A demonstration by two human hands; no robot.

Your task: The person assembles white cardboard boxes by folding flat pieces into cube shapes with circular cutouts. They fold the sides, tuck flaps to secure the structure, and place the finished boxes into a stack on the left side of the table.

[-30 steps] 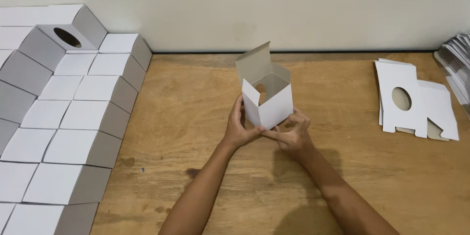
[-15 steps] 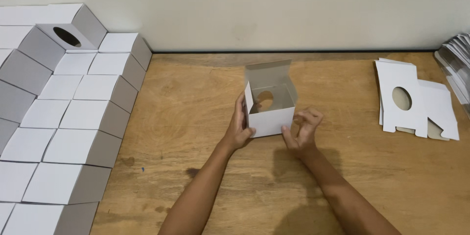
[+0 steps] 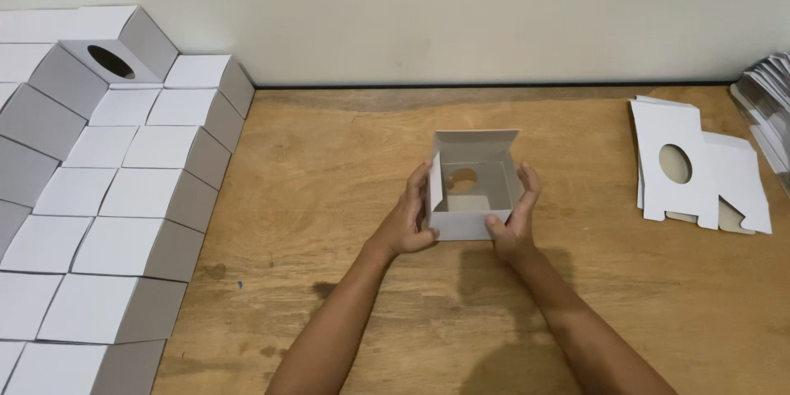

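A small white cardboard box [image 3: 461, 225] stands open-topped in the middle of the wooden table [image 3: 329, 197], its lid flap raised at the far side and a round hole showing in its far wall. My left hand [image 3: 409, 220] grips the box's left wall, fingers curled over the edge. My right hand [image 3: 516, 216] presses against the right wall, thumb on the front face. Both forearms reach in from the bottom edge.
Rows of finished white boxes [image 3: 99, 197] fill the left side, stacked higher toward the back, one with a round hole on top. A pile of flat white box blanks [image 3: 699, 177] lies at the right. More sheets [image 3: 769, 107] sit at the far right edge. A pale wall runs behind.
The box was held up tilted with one flap up; it has been turned and set down with its opening upward. My right hand moved from under it to its right wall.
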